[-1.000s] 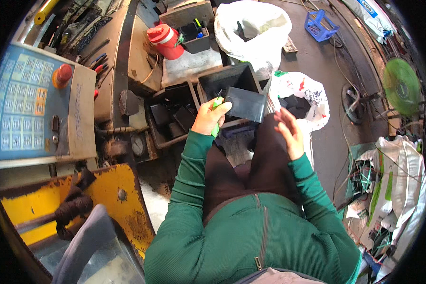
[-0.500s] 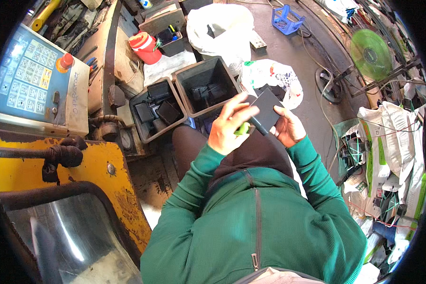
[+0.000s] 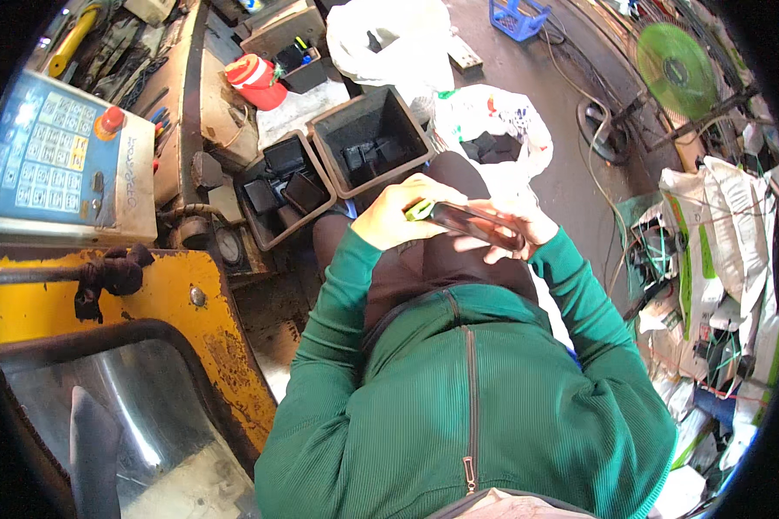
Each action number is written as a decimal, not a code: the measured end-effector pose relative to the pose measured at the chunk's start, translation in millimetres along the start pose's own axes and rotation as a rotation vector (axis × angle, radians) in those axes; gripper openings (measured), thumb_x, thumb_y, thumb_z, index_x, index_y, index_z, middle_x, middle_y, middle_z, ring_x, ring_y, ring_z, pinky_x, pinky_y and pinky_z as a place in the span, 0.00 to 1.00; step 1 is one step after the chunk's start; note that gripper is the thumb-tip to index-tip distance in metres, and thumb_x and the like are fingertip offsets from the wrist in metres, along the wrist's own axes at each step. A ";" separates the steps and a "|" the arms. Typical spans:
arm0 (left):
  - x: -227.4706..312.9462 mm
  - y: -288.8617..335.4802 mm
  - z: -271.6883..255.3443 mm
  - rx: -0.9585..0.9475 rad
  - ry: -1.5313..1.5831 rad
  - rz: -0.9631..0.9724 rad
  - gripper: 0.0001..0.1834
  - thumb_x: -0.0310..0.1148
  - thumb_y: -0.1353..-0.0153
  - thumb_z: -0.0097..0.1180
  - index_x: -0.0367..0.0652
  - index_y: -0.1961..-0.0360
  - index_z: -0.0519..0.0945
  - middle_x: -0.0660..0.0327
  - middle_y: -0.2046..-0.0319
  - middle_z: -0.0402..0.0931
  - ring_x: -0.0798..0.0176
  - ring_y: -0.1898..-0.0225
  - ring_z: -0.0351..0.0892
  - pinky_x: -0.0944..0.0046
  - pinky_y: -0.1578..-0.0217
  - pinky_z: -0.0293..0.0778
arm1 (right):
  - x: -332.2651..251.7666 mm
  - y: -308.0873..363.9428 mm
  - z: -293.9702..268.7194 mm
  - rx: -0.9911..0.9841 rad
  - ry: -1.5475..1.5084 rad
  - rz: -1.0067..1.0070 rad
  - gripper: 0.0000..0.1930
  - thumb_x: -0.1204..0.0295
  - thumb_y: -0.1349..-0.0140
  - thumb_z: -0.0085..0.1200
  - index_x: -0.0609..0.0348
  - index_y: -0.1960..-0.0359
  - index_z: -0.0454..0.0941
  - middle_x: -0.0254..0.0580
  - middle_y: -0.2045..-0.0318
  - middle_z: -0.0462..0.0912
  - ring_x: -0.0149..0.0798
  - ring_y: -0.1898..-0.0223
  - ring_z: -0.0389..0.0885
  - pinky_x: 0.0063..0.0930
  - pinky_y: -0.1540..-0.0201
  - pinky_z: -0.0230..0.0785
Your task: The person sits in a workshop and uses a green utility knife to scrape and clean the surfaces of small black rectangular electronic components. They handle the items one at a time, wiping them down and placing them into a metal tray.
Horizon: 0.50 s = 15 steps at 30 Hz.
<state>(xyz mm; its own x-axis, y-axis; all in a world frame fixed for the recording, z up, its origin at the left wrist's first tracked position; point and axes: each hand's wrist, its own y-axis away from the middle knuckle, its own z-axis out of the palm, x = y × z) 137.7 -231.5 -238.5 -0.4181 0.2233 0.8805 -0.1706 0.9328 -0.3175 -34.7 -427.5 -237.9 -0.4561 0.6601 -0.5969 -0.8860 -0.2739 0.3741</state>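
A black, shallow, box-like plastic piece (image 3: 480,223) is tilted above my lap, its edge turned toward me. My right hand (image 3: 532,223) grips its right end, with fingers spread along its underside. At its left end is my left hand (image 3: 396,212), closed around a small yellow-green tool (image 3: 420,210) whose working end I cannot make out. Beyond my hands, a white plastic bag (image 3: 528,147) holds several dark pieces. Two bins stand to its left: a larger grey-brown bin (image 3: 324,138) and a smaller bin (image 3: 260,235), both with black plastic parts inside.
On the left are a machine control panel (image 3: 52,156) with a red button and a yellow machine body (image 3: 182,298). A red bucket (image 3: 255,82) and a large white sack (image 3: 389,39) stand farther off. A green fan (image 3: 675,69) and stacked white bags (image 3: 731,233) line the right.
The black piece has turned from its flat face to its edge and come slightly lower. My left hand has moved left and up a little, its fingers now closer together. The view has shifted slightly.
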 end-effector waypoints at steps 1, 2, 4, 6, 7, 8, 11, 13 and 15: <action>-3.0 -4.1 3.8 -0.019 0.035 -0.019 0.28 0.23 0.59 0.64 0.43 0.50 0.78 0.59 0.53 0.78 0.58 0.49 0.74 0.59 0.46 0.68 | -1.1 -2.6 -3.1 -0.039 0.077 0.066 0.31 0.51 0.34 0.42 0.60 0.36 0.61 0.54 0.42 0.70 0.51 0.51 0.79 0.33 0.67 0.80; -6.0 -8.1 9.7 -0.037 0.069 -0.039 0.28 0.23 0.59 0.63 0.43 0.50 0.78 0.60 0.53 0.78 0.58 0.49 0.74 0.59 0.46 0.68 | -1.3 -5.2 -5.3 -0.079 0.154 0.131 0.31 0.51 0.34 0.43 0.58 0.36 0.62 0.53 0.42 0.71 0.46 0.55 0.82 0.30 0.71 0.79; -8.2 -13.8 16.4 0.130 -0.068 0.025 0.24 0.23 0.54 0.62 0.42 0.51 0.77 0.59 0.56 0.78 0.62 0.55 0.75 0.62 0.51 0.71 | 11.0 -8.4 -2.2 0.296 0.007 0.081 0.26 0.52 0.37 0.51 0.53 0.42 0.70 0.40 0.65 0.82 0.31 0.73 0.80 0.20 0.82 0.70; -26.0 -4.5 27.1 0.467 0.025 -0.431 0.23 0.28 0.47 0.62 0.41 0.49 0.73 0.59 0.61 0.76 0.66 0.63 0.75 0.65 0.58 0.72 | 10.2 -18.0 4.7 0.483 0.094 -0.255 0.22 0.55 0.36 0.52 0.50 0.44 0.72 0.33 0.74 0.80 0.27 0.80 0.78 0.20 0.86 0.66; -31.6 0.0 29.4 0.524 -0.029 -0.468 0.21 0.31 0.42 0.61 0.40 0.50 0.68 0.60 0.67 0.74 0.68 0.70 0.72 0.67 0.65 0.72 | 13.3 -22.3 -2.1 0.526 0.107 -0.301 0.22 0.56 0.36 0.52 0.50 0.43 0.71 0.33 0.74 0.80 0.27 0.82 0.77 0.20 0.87 0.65; -31.7 5.2 37.9 0.499 -0.027 -0.448 0.21 0.32 0.42 0.61 0.40 0.51 0.67 0.60 0.68 0.73 0.68 0.70 0.71 0.66 0.65 0.72 | 22.0 -32.0 -14.3 0.566 0.121 -0.345 0.23 0.57 0.36 0.53 0.50 0.42 0.70 0.33 0.74 0.80 0.26 0.83 0.76 0.20 0.88 0.64; -24.5 22.0 71.5 0.374 0.046 -0.400 0.18 0.33 0.40 0.59 0.40 0.56 0.64 0.59 0.72 0.71 0.65 0.70 0.73 0.63 0.65 0.72 | 49.7 -55.0 -47.5 0.647 0.111 -0.308 0.25 0.59 0.36 0.53 0.51 0.39 0.67 0.34 0.75 0.80 0.25 0.85 0.75 0.19 0.90 0.62; -22.0 27.9 80.5 0.242 -0.136 -0.415 0.13 0.32 0.39 0.58 0.41 0.58 0.68 0.62 0.70 0.70 0.69 0.69 0.70 0.67 0.65 0.70 | 74.8 -73.1 -78.0 0.672 0.056 -0.303 0.28 0.60 0.36 0.53 0.52 0.36 0.63 0.35 0.74 0.80 0.24 0.85 0.74 0.19 0.90 0.62; -19.1 29.2 83.8 0.225 -0.225 -0.362 0.13 0.35 0.42 0.61 0.43 0.62 0.72 0.59 0.70 0.73 0.62 0.70 0.74 0.64 0.65 0.72 | 79.7 -78.9 -82.9 0.662 0.074 -0.300 0.28 0.60 0.36 0.54 0.51 0.36 0.63 0.35 0.74 0.80 0.24 0.86 0.73 0.20 0.90 0.61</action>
<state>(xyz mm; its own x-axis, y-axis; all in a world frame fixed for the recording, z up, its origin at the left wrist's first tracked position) 65.9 -232.2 -294.1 -0.4745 -0.1943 0.8585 -0.5194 0.8493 -0.0948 -8.0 -411.3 -373.8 -0.2268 0.5847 -0.7789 -0.7482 0.4075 0.5237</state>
